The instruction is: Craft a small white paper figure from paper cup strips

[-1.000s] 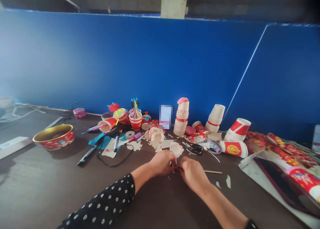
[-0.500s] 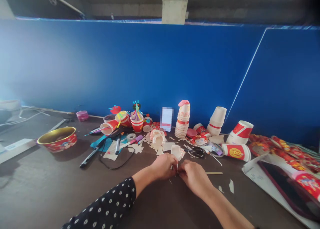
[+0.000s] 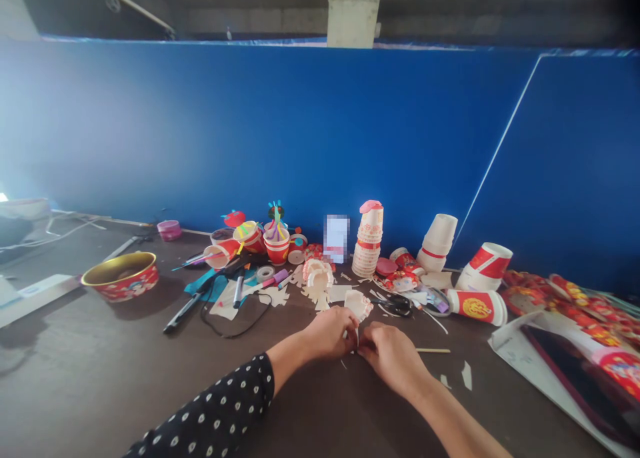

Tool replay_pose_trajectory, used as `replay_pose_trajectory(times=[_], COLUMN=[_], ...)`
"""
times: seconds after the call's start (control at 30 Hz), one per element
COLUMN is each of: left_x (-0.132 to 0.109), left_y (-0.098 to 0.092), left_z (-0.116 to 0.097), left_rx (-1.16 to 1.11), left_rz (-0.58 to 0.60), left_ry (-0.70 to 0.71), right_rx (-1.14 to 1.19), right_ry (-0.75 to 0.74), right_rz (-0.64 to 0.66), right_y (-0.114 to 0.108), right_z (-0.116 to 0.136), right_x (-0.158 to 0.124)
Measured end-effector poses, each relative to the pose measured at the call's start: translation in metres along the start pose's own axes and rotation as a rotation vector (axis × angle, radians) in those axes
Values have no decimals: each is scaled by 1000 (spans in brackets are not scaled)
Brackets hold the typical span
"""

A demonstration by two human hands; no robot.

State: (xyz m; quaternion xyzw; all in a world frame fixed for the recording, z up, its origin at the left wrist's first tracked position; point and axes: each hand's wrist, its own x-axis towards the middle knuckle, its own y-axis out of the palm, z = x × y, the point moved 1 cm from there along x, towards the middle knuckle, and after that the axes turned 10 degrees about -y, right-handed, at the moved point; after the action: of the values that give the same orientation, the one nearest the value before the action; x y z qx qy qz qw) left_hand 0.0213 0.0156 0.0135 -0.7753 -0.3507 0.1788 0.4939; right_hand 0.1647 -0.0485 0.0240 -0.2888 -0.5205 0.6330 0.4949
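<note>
A white paper piece with a frilled, cut edge [image 3: 358, 305] stands up just beyond my hands, its lower end pinched between them. My left hand [image 3: 330, 333] and my right hand [image 3: 393, 360] meet at the fingertips on the dark table [image 3: 150, 351]. What the fingers grip is mostly hidden by them. A thin white strip shows below the frill. Small paper scraps [image 3: 467, 375] lie on the table to the right of my right hand, and a wooden stick [image 3: 433, 350] lies close by.
Black scissors [image 3: 397, 305] lie just beyond my hands, among paper cut-outs. A stack of paper cups [image 3: 367, 245], red-and-white cups, markers and a tape roll [image 3: 265, 273] crowd the back. A gold-lined red bowl [image 3: 120, 277] sits left. A blue wall [image 3: 250, 125] stands behind.
My hands stay together on the frilled paper with only small finger movement. The whole scene has shifted slightly in view as my head moved.
</note>
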Motion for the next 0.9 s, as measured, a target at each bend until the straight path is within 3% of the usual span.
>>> replay_pose_trajectory(times=[0.17,0.9], left_x=[1,2], left_y=[2,7], left_z=[-2,3], left_rx=[18,-67], left_rz=[-7,-28], left_ry=[-64,-58], right_rx=[20,33], right_ry=[1,-8], right_rz=[-3,-5], right_y=[1,6], right_z=[0,-2], right_x=[1,5])
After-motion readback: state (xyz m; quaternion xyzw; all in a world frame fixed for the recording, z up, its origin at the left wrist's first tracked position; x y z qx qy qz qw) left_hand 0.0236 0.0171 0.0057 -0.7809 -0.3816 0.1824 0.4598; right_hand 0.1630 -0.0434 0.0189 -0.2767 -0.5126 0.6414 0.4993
